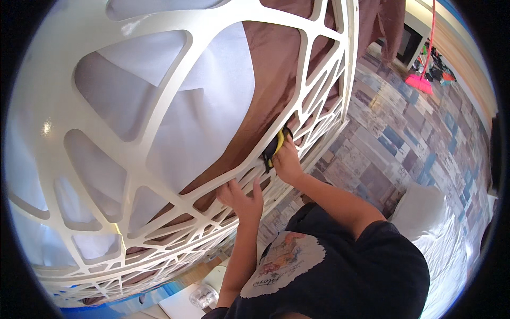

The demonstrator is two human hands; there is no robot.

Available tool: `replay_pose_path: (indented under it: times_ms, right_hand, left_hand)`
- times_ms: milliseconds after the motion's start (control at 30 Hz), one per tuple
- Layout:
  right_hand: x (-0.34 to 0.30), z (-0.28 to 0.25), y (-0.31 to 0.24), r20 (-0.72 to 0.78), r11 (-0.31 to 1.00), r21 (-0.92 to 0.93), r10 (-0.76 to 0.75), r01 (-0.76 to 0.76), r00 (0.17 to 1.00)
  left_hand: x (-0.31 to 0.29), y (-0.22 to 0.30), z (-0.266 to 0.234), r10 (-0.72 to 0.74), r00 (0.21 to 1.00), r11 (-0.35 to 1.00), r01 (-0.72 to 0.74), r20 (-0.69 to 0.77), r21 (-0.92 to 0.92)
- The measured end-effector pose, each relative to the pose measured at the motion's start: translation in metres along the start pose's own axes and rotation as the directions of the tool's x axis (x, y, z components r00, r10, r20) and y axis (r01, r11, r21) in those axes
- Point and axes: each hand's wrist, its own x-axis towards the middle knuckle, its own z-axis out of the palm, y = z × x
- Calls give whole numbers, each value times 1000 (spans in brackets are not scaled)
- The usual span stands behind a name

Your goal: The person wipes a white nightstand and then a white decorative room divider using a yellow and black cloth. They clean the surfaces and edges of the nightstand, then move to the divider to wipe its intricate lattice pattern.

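A white lattice panel (154, 114) with large rounded openings and narrower slots fills the left and middle of the view. My right hand (288, 165) is closed on a black and yellow cloth (275, 149), which lies against one of the lattice bars. Lower down and to the left, my left hand (241, 199) rests its fingertips on another bar, thumb held apart and nothing in its grasp. Behind the lattice hang a brown curtain (271, 58) and pale white fabric (212, 117).
Patchwork-patterned flooring (372, 143) spreads to the right. A pink broom (419, 83) stands at the far right, near a pile of mixed items (438, 69). White bedding (451, 255) lies at the lower right. A clear round container (203, 295) sits on a white surface (180, 304) below.
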Motion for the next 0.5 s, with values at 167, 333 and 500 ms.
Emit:
replay_pose_path:
  times_ms: [167,333,500]
  right_hand:
    - [36,-45,-21,149,92,948,718,-304,680]
    - [46,-20,-24,24,182,968,622,-174,783]
    - [-13,36,-51,163,205,926,542,-317,825]
  left_hand:
    - [-27,-4,-5,207,955,888,-275,-214,-369]
    - [16,30,-26,381,920,818,-383,-94,-430]
    - [55,43,-25,433,899,712,-389,-70,-585]
